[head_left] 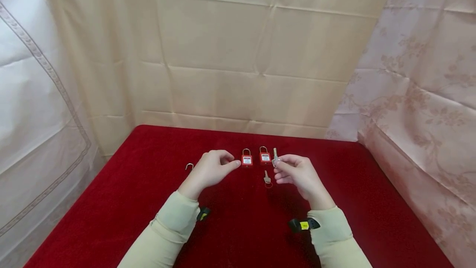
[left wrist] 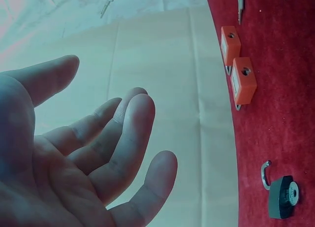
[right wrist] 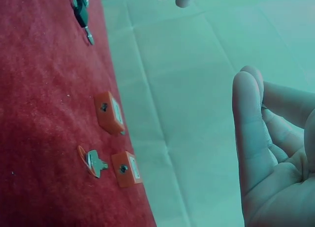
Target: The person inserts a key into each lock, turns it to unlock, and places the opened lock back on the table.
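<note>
My right hand (head_left: 299, 174) pinches a silver key (head_left: 275, 152) between thumb and fingers, its blade pointing up. Two red padlocks with white labels, a left one (head_left: 247, 160) and a right one (head_left: 265, 158), lie on the red cloth with their shackles closed. Their keyholes show in both wrist views. A second key (head_left: 267, 177) with a red ring lies just in front of the right padlock. Raised left of the padlocks, my left hand (head_left: 212, 169) has loosely bent fingers and holds nothing. Behind it, a dark padlock (left wrist: 280, 200) with its shackle open is mostly hidden in the head view.
A red cloth (head_left: 245, 226) covers the table. Behind the table's far edge hangs a beige curtain (head_left: 223, 53). Pale fabric (head_left: 427, 94) hangs along the right side, and a white curtain (head_left: 33, 106) along the left.
</note>
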Available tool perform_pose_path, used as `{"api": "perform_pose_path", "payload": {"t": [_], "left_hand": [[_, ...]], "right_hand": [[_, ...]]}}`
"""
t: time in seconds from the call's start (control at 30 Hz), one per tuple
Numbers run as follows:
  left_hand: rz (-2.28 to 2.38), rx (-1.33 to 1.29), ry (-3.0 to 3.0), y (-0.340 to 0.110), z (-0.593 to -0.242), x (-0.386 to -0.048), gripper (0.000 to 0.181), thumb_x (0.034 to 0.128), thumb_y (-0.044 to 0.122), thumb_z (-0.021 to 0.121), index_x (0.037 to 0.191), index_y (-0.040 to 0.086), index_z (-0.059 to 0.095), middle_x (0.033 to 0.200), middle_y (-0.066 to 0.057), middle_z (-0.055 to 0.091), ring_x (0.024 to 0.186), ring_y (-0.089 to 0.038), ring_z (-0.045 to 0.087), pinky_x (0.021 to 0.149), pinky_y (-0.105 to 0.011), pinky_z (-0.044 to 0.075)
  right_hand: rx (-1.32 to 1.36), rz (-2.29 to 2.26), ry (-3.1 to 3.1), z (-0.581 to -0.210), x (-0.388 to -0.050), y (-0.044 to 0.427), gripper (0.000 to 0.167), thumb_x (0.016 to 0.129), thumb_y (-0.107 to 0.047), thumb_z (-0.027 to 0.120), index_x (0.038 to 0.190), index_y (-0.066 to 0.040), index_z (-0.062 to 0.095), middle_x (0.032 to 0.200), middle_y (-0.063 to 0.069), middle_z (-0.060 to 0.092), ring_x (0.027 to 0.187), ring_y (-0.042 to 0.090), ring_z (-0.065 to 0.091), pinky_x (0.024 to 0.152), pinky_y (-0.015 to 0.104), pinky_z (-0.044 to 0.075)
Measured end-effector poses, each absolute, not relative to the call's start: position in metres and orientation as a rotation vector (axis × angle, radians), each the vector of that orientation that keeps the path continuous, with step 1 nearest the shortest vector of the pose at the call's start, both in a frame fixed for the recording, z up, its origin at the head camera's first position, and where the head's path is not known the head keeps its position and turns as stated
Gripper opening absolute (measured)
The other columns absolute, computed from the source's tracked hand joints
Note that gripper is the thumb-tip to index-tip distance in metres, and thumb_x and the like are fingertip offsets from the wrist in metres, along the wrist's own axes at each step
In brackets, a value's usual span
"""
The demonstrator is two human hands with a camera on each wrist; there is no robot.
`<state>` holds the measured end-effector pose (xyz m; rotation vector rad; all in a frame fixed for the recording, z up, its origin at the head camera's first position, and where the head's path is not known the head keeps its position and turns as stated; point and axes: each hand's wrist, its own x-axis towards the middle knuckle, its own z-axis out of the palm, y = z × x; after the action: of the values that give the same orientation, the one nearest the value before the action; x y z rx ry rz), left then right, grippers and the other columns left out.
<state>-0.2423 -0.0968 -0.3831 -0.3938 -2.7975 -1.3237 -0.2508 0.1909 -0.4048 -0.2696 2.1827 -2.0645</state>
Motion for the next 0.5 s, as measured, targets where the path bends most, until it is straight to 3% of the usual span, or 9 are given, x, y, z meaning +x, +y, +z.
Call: {"api": "perform_pose_path", "payload": {"t": [0.5], "left_hand": [[-1.316, -0.392, -2.798, -0.0989, -0.3842, -0.2441, 0.025, 0.0941, 0.035, 0.073, 0.108, 0.014, 0.075, 0.093, 0.004, 0.069, 0.082, -0.015, 0.063, 0.077, -0.039, 0.053]], "right_hand": [[-0.291, -2.076, 2.166, -0.4074, -0.2525, 0.1899, 0.024, 0.096, -0.007, 0.07, 0.113, 0.009, 0.065, 0.092, 0.026, 0.068, 0.069, 0.022, 0.071, 0.069, 0.041, 0.061]]}}
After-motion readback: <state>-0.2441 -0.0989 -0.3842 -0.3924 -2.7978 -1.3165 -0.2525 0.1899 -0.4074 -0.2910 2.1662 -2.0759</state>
